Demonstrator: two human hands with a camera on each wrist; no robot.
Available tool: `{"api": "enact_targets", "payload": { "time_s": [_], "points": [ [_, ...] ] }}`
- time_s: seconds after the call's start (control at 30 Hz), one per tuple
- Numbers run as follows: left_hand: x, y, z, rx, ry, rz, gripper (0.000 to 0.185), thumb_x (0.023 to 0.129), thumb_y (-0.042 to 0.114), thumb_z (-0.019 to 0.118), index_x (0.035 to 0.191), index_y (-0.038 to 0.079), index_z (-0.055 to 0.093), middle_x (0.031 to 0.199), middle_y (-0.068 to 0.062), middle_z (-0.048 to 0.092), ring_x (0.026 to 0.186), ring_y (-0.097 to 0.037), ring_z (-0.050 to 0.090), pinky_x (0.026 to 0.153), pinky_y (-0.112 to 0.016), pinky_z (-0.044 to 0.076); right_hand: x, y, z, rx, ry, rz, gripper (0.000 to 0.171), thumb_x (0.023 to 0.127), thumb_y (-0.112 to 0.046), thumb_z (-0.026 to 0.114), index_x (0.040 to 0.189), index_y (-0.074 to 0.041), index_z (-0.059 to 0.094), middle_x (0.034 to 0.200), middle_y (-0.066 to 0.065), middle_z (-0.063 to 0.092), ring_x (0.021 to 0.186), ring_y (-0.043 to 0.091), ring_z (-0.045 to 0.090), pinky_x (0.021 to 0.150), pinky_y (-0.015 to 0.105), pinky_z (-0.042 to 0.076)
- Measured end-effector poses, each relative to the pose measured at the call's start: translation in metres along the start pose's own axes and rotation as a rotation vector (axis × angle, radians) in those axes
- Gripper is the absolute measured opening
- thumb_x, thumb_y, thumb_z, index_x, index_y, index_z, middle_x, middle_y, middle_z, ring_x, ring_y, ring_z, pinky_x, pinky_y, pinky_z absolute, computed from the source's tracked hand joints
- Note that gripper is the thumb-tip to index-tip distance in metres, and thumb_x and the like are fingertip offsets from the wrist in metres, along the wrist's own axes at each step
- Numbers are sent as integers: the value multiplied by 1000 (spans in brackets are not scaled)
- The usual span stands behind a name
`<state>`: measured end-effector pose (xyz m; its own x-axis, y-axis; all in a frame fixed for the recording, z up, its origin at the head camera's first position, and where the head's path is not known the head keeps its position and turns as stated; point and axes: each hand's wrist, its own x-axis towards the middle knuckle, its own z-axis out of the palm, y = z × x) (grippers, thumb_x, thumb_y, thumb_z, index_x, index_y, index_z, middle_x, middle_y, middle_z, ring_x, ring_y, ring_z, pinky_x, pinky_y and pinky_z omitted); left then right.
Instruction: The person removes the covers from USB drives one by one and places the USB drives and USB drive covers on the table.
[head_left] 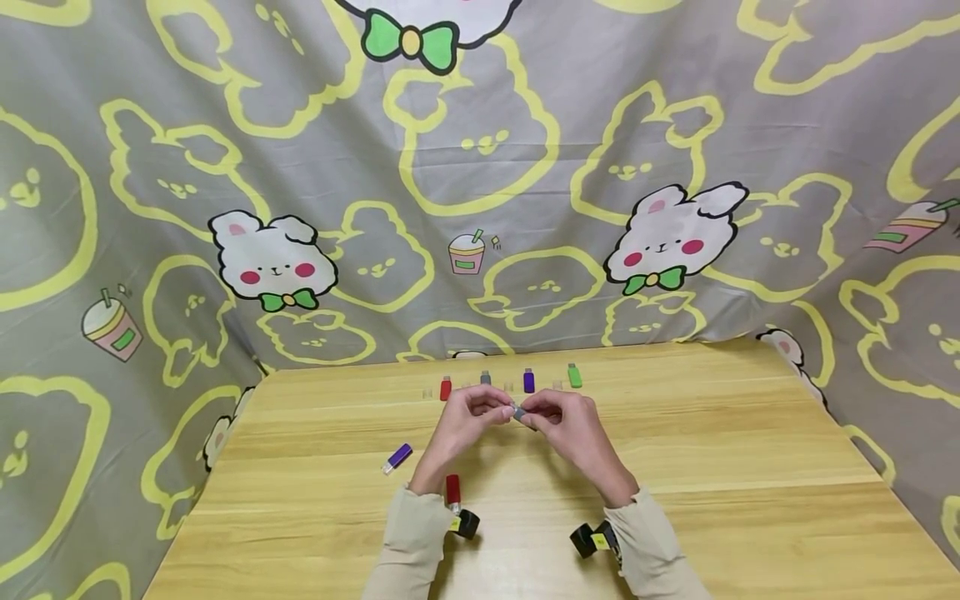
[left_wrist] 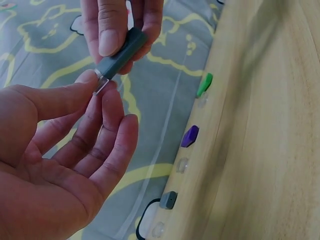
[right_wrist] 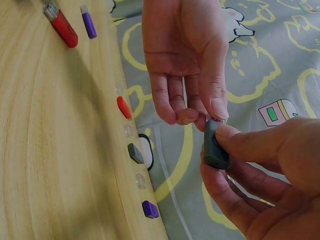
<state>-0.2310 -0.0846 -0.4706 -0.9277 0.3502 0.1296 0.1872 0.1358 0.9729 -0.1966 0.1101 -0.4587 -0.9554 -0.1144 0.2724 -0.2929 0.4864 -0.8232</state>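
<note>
Right hand pinching grey USB stick, left hand fingertips pinching its clear cap, wooden table, no legible writing on anything

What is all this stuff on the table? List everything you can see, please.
Grey USB stick: one, grey body, held in the air between both hands above the table.
Clear cap: one, transparent, at the grey stick's end, pinched by the left fingertips.
Upright sticks in the far row: four, red, grey, purple, green.
Small clear caps: several, transparent, between the row's sticks; exact count unclear.
Lying purple stick: one, left of the hands.
Lying red stick: one, near the left wrist.
Table: one, light wood.
Backdrop cloth: one, grey with yellow bunny outlines.
Left hand: pinches the cap.
Right hand: grips the grey stick.
</note>
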Motion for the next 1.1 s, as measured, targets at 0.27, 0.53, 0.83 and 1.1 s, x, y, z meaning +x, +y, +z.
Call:
{"api": "enact_targets", "payload": {
  "time_s": [0.27, 0.53, 0.83, 1.1],
  "points": [
    [-2, 2, -1, 29, 37, -13, 9, 91, -1, 76, 99, -4, 75, 94, -16, 74, 82, -34, 71, 77, -44, 61, 0, -2, 0, 17, -20, 4, 11, 87, -2, 81, 94, -9, 77, 92, 2, 76, 79, 13, 71, 72, 24, 59],
    [-5, 2, -2, 23, 88, -23, 8, 89, -2, 77, 96, -3, 75, 88, -16, 73, 79, -31, 70, 75, -39, 61, 1, -3, 2, 53, -32, -8, 10, 87, -2, 81, 94, -8, 77, 91, 2, 75, 79, 13, 71, 71, 22, 59],
    [-7, 2, -22, -43, 171, -26, 13, 91, -2, 75, 102, -8, 73, 93, -18, 73, 78, -18, 69, 78, -31, 61, 2, 1, -2, 11, -57, 3, 8, 88, -3, 80, 93, -8, 77, 90, 2, 75, 76, 11, 69, 68, 22, 58],
    [-11, 5, -51, -117, 290, -39, 15, 91, -3, 74, 103, -12, 71, 93, -20, 73, 75, -15, 70, 78, -28, 61, 3, 12, -19, 14, -23, 33, 11, 86, 0, 81, 95, -5, 77, 89, 6, 76, 75, 17, 70, 66, 24, 58]
  ]
}}
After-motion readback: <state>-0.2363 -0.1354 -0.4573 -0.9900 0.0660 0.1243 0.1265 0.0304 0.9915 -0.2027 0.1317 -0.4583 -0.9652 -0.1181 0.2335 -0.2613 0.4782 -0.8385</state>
